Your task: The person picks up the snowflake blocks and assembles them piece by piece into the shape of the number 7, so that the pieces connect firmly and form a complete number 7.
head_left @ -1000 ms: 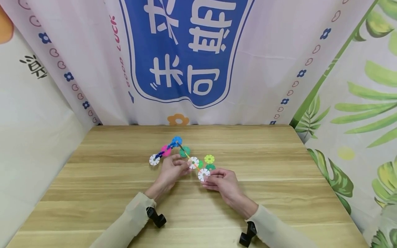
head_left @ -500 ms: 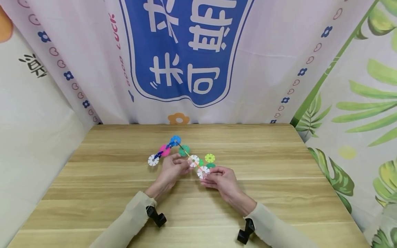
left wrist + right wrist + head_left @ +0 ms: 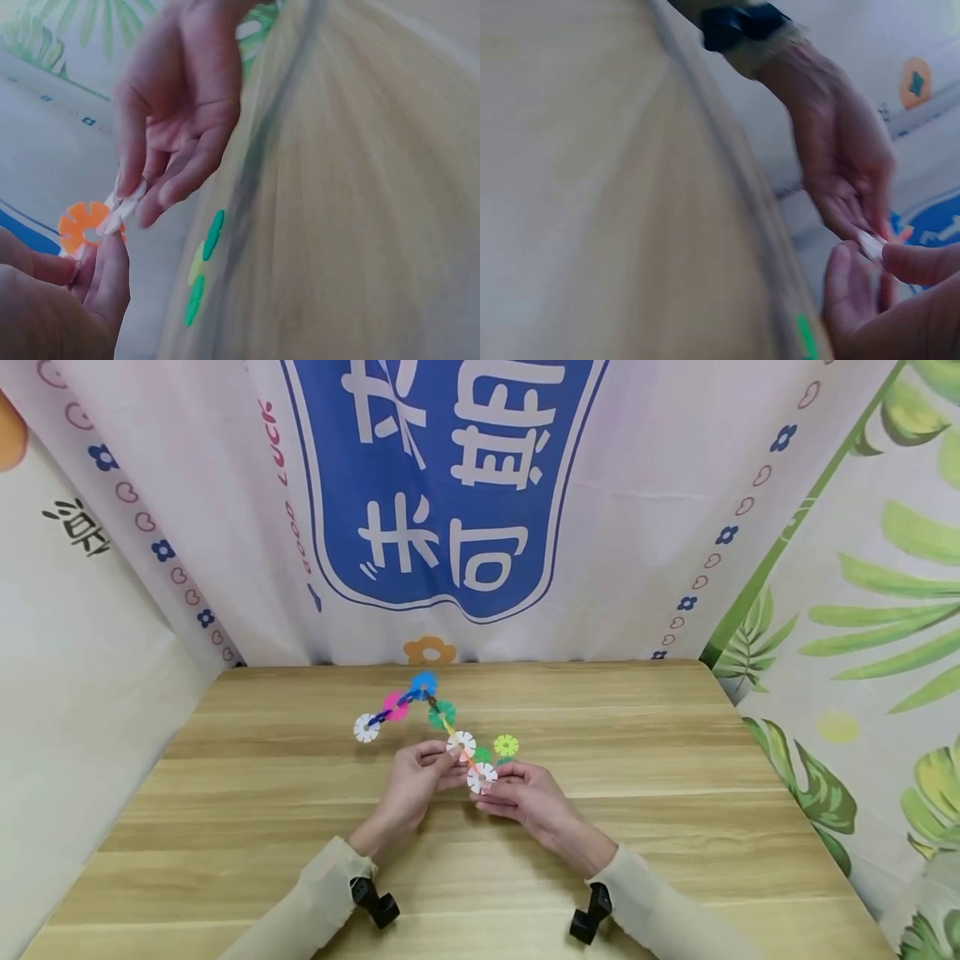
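A zigzag chain of slotted plastic snowflake discs hangs between and beyond my hands in the head view. From its white end disc (image 3: 367, 728) it runs through dark blue, a pink disc (image 3: 395, 705) and a blue disc (image 3: 423, 686). It then bends down past brown, a green disc (image 3: 441, 716) and yellow. My left hand (image 3: 408, 783) pinches the chain at a white disc (image 3: 461, 744). My right hand (image 3: 531, 803) pinches the last white disc (image 3: 482, 777) between thumb and fingers. An orange disc (image 3: 79, 223) joins these two whites, seen face-on in the left wrist view.
Loose on the wooden table (image 3: 645, 852), just beyond the right hand, lie a yellow-green disc (image 3: 506, 745), a green disc (image 3: 482, 754) and a partly hidden darker green disc (image 3: 505, 761). A printed curtain (image 3: 615, 552) hangs behind the table's back edge.
The chain's far part has swung up and away, and its discs show more of their faces. Both hands shifted slightly left, still holding the chain.
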{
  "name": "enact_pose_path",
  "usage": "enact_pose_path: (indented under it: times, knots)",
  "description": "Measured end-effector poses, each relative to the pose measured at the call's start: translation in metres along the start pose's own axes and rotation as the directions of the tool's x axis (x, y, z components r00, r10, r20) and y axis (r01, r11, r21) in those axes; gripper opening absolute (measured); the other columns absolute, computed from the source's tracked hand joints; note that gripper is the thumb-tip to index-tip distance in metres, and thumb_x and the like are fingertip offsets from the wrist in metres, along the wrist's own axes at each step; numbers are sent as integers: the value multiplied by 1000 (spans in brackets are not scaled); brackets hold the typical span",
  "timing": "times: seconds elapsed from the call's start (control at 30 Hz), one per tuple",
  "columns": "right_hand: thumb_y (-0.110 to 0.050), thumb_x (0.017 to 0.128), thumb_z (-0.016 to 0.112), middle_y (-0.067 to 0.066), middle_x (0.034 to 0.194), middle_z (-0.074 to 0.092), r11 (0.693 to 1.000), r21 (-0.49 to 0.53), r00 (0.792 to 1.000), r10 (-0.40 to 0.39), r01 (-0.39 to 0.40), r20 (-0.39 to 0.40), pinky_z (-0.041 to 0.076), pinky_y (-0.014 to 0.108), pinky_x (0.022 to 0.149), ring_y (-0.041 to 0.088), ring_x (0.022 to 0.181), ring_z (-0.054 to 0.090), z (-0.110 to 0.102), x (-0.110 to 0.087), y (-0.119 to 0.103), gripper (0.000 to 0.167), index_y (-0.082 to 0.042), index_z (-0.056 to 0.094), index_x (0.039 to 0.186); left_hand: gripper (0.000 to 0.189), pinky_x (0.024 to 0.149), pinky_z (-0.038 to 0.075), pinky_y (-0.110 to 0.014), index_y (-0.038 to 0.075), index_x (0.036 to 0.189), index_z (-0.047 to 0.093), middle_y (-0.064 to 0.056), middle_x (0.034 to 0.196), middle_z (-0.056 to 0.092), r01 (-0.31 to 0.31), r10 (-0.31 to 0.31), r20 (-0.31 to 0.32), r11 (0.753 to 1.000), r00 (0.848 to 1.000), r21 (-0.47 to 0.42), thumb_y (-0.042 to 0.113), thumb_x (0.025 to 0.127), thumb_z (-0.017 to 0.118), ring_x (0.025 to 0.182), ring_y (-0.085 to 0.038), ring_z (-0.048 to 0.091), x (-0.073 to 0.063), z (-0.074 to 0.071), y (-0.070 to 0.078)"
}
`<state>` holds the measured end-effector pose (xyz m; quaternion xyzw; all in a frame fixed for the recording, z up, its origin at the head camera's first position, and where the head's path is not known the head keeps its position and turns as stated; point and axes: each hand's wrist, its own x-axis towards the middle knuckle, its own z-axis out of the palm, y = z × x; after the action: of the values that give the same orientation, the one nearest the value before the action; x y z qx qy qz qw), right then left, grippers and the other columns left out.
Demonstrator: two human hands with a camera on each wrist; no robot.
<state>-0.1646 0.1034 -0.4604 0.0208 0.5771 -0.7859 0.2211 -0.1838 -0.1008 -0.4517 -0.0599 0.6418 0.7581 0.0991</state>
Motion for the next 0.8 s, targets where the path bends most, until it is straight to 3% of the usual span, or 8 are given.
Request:
enact_pose_path:
  times: [0.1,0.2,0.3,0.4,0.53,0.6,0.7,0.8]
  knots:
    - [-4,98,68,20,120,69,985,-173,999,-32,28,-18,63,43,103,27,104,74,-9,7,-20,33,8,60,127,21,81,69,-31,-12,121,61,-11,92,75,0,0,-22,1000,1000,11,-1,103,61,79,-16,76,0,-2,4]
    - [-9,99,69,20,119,70,920,-382,991,-121,90,-59,63,47,101,32,105,71,-18,23,-42,25,4,66,120,22,78,69,-30,-12,120,60,-9,89,73,-9,10,-41,1000,999,26,1,104,61,77,-14,75,3,-7,8]
    - [-13,98,72,15,110,73,780,-616,976,-202,111,-79,65,46,92,32,103,71,-24,41,-54,17,-2,73,110,23,77,69,-30,-13,121,59,-8,88,72,-1,2,-37,999,999,37,3,105,60,77,-13,74,5,-11,9]
    - [-17,96,76,12,112,73,607,-789,970,-234,97,-61,64,39,87,27,102,70,-28,57,-53,19,-4,74,111,23,78,69,-30,-13,121,58,-9,89,71,26,-25,-22,999,999,44,3,105,60,77,-14,74,5,-13,7]
    - [-22,93,80,19,123,66,420,-905,970,-242,71,-36,63,40,92,27,106,68,-26,70,-45,38,1,70,123,22,77,69,-29,-13,120,59,-9,89,72,47,-47,-8,997,999,54,3,105,60,78,-14,75,5,-14,2]
    - [-24,92,82,21,125,62,354,-934,970,-239,51,-38,62,44,94,27,105,67,-23,72,-45,45,2,68,126,22,77,69,-29,-13,120,58,-9,90,72,49,-48,-10,997,999,54,3,105,60,78,-15,75,5,-15,1]
    - [-25,89,84,20,125,60,305,-952,974,-223,20,-51,60,45,97,28,105,63,-20,74,-48,48,2,68,126,22,78,69,-29,-12,121,58,-10,91,72,48,-47,-16,997,999,58,2,105,59,79,-15,75,5,-15,1]
    - [-23,86,88,18,122,64,328,-945,976,-208,11,-60,59,45,100,28,106,62,-21,74,-51,46,3,70,119,22,79,69,-30,-12,121,58,-12,93,71,41,-40,-13,997,999,69,2,105,59,80,-16,75,6,-16,2]
